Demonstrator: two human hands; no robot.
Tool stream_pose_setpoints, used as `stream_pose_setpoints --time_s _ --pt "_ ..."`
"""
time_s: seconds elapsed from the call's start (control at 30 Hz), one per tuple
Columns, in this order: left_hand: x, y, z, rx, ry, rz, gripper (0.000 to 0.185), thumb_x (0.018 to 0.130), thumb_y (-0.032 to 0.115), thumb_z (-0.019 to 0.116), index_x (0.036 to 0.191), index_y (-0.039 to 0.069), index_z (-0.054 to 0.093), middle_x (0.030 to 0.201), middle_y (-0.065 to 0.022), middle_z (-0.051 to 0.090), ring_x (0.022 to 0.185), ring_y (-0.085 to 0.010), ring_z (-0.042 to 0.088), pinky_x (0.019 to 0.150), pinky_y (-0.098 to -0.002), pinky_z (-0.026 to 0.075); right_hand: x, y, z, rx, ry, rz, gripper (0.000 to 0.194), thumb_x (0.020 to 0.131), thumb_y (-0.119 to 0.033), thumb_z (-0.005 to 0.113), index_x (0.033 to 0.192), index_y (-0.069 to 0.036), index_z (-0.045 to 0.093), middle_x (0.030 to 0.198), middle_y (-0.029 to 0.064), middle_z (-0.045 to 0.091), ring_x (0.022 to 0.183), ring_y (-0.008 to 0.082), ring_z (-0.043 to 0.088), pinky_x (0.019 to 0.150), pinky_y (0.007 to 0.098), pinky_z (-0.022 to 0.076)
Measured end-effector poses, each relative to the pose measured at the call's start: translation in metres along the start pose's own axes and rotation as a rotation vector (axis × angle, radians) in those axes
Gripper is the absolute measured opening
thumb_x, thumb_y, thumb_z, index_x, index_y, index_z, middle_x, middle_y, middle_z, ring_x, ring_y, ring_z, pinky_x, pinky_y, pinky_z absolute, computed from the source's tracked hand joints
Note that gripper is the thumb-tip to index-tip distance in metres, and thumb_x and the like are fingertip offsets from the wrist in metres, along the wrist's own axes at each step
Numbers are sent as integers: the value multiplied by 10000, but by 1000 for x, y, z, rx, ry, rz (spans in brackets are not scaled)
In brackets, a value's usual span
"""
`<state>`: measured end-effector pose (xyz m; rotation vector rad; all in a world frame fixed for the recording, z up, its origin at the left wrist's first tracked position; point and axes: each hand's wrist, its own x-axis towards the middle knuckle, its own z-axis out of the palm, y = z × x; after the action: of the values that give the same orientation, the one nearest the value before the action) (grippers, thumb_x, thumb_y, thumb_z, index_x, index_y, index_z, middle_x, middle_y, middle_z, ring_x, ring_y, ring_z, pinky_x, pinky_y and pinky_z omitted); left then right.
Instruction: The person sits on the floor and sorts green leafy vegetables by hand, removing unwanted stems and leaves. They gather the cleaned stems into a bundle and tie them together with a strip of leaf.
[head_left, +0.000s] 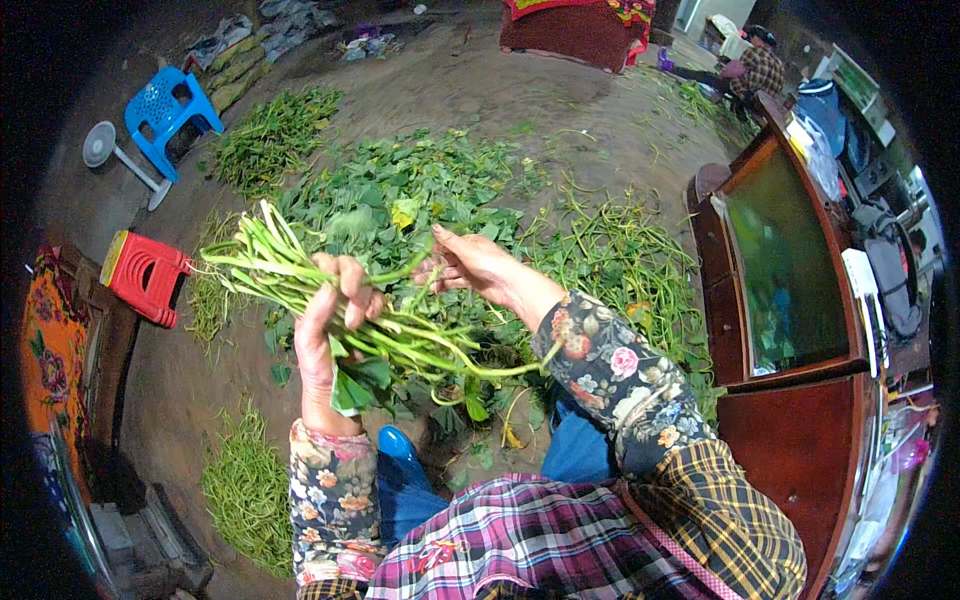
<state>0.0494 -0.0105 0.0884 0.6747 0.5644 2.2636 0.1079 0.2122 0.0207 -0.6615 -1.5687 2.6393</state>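
Observation:
My left hand (334, 307) is closed around a bunch of long green leafy-plant stems (405, 341), whose pale cut ends point to the upper left. A few leaves hang from the bunch below the fist. My right hand (469, 266) is just right of the bunch, its fingers partly spread near a stem tip; whether they pinch a stem cannot be told. Under both hands lies a wide heap of green leaves (405, 176) with some yellow ones. A tangle of stems (615, 262) spreads on the floor to the right.
A pile of thin stems (247, 487) lies at the lower left, another green pile (277, 135) at the upper left. A red plastic stool (150, 274) and a blue plastic chair (169, 112) stand left. A wooden cabinet (795, 450) borders the right. A person (754, 67) sits at the far right.

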Motion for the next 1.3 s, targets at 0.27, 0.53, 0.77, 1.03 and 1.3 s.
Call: stream_pose_setpoints --time_s 0.27,0.53,0.77,1.03,1.3 --pt "-11 -15 1 72 60 -133 240 957 152 615 1171 110 515 1007 -31 546 667 -83 460 701 -273 421 13 -33 -24 507 125 -453 281 1074 -187 385 1125 42 538 981 179 668 813 274 678 702 387 587" --pt "-18 -23 -73 944 130 -640 252 872 141 710 1048 -38 698 906 -127 731 768 -185 683 718 -326 545 -40 -101 -65 300 599 -959 194 1053 -186 495 1030 -12 579 782 46 566 567 109 491 485 250 401" --pt "-18 -5 -107 1658 19 -616 337 768 139 753 1073 12 688 920 -184 726 863 -281 706 801 -380 546 -53 -110 -78 -127 864 -940 187 1036 -209 538 965 -60 626 678 -26 556 490 46 458 427 203 342" --pt "25 44 -79 723 503 32 181 910 155 704 982 -10 703 900 -81 733 729 -125 656 684 -295 546 -41 -60 -2 -1016 655 -907 181 974 -167 600 975 -5 680 633 90 580 569 103 507 542 316 422" --pt "52 46 -44 391 429 166 193 941 91 643 1123 27 641 1122 -144 722 911 -175 697 717 -293 585 -41 -37 52 -850 314 -689 169 985 -158 593 946 -8 661 613 6 535 551 73 467 514 274 387"
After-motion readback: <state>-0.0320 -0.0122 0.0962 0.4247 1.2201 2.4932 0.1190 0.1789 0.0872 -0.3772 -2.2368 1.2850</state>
